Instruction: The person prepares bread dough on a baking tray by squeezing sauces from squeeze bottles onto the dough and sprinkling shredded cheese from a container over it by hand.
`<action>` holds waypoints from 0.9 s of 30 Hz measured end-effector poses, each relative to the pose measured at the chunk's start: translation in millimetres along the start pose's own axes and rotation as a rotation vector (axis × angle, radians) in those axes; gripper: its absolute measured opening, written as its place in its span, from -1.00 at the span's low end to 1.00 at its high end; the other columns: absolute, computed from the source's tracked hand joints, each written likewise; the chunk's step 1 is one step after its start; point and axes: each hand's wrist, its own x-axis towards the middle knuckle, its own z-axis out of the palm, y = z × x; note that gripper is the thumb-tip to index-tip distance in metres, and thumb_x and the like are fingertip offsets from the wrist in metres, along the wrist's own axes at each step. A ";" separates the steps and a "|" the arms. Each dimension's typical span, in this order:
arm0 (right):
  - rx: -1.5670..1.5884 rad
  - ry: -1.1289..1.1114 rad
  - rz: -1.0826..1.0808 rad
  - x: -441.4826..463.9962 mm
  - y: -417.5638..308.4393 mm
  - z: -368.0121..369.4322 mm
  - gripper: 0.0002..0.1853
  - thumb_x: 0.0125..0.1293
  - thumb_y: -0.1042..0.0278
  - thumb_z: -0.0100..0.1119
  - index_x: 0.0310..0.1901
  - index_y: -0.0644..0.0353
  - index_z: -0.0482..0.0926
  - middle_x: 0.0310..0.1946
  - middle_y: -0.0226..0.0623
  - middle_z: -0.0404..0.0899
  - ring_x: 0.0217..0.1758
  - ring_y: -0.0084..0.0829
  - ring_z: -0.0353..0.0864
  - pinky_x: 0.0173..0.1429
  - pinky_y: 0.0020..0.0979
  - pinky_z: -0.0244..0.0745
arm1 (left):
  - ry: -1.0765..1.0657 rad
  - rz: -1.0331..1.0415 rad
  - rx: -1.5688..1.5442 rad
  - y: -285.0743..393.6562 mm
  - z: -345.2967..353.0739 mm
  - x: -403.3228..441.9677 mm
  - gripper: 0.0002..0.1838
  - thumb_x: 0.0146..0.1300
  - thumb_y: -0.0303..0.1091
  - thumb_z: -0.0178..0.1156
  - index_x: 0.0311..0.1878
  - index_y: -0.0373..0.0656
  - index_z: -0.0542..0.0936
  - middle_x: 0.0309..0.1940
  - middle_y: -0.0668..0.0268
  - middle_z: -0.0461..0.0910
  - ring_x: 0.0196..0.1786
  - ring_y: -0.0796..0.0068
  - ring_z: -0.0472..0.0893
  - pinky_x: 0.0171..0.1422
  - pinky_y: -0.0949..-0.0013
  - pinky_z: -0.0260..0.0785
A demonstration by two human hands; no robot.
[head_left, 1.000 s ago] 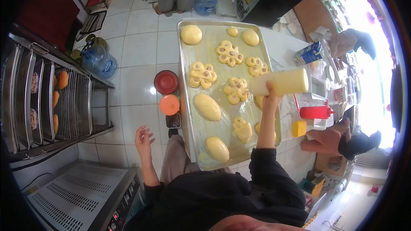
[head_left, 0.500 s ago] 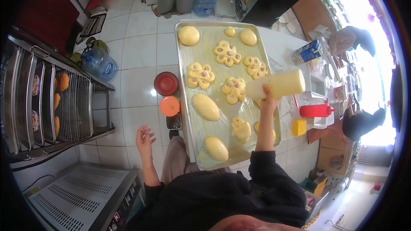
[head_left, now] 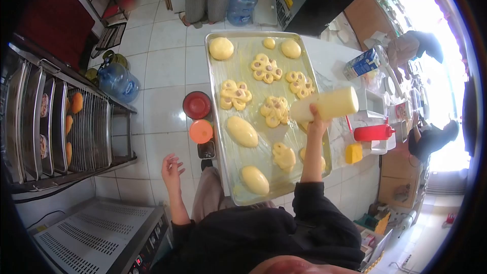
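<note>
My right hand (head_left: 317, 120) is wrapped round a pale yellow squeeze bottle (head_left: 335, 102). The bottle lies tilted almost sideways, its nozzle end above a flower-shaped dough piece (head_left: 274, 111). Beneath it is a large metal baking tray (head_left: 221, 172) with a shiny film over its bottom. Glossy oval dough pieces (head_left: 242, 131), round ones (head_left: 221, 48) and more flower shapes with brown spots (head_left: 266, 68) sit on the tray. My left hand (head_left: 172, 166) hangs off the tray's left side, empty, with its fingers loosely bent and apart.
A red bowl (head_left: 197, 105) and an orange cup (head_left: 201, 131) stand left of the tray. On the right are a red squeeze bottle (head_left: 374, 132), a yellow block (head_left: 353, 153) and a blue carton (head_left: 362, 64). A tray rack (head_left: 66, 122) stands far left. Other people are nearby.
The view has shifted slightly, so the tray appears a little lower. My right hand still holds the squeeze bottle over nearly the same spot; my left hand stays off to the side.
</note>
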 end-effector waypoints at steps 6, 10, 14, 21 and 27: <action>0.113 0.053 -0.109 14.4 -1.8 8.3 -0.60 -0.13 0.47 0.32 -0.16 0.28 0.50 -0.30 -0.37 0.52 -0.30 -0.48 0.49 -0.14 -0.41 0.42 | -0.007 -0.032 0.000 3.3 5.5 -3.9 -0.73 0.31 -0.38 -0.05 0.07 -0.11 0.40 -0.15 0.26 0.46 -0.20 0.44 0.54 -0.20 0.38 0.49; -0.027 0.046 -0.149 -13.2 -13.0 0.9 -0.62 -0.11 0.49 0.34 -0.19 0.29 0.50 -0.30 -0.35 0.52 -0.30 -0.51 0.48 -0.14 -0.43 0.42 | 0.001 -0.014 0.014 2.1 4.0 -4.8 -0.72 0.31 -0.34 -0.04 0.08 -0.08 0.39 -0.13 0.28 0.46 -0.19 0.47 0.54 -0.20 0.40 0.49; 0.013 0.051 -0.113 2.1 -13.8 -2.6 -0.64 -0.11 0.50 0.35 -0.21 0.29 0.49 -0.29 -0.33 0.52 -0.29 -0.50 0.48 -0.14 -0.44 0.41 | 0.005 -0.010 0.001 2.4 3.6 -6.3 -0.73 0.31 -0.39 -0.05 0.06 -0.11 0.40 -0.14 0.26 0.46 -0.20 0.45 0.55 -0.20 0.37 0.50; 0.037 0.032 -0.133 -0.4 -7.8 -10.2 -0.55 -0.11 0.55 0.37 -0.13 0.27 0.44 -0.28 -0.32 0.48 -0.23 -0.46 0.50 -0.14 -0.43 0.46 | -0.009 -0.013 0.000 5.0 8.9 -8.4 -0.73 0.31 -0.39 -0.05 0.06 -0.11 0.40 -0.14 0.26 0.46 -0.21 0.45 0.55 -0.20 0.38 0.50; 0.001 0.047 -0.061 -6.6 -20.9 8.4 -0.58 -0.15 0.52 0.35 -0.17 0.30 0.50 -0.31 -0.36 0.53 -0.32 -0.49 0.48 -0.18 -0.48 0.41 | 0.004 0.004 -0.012 9.5 9.2 -9.1 -0.73 0.30 -0.40 -0.05 0.07 -0.11 0.40 -0.14 0.26 0.46 -0.21 0.45 0.55 -0.20 0.39 0.50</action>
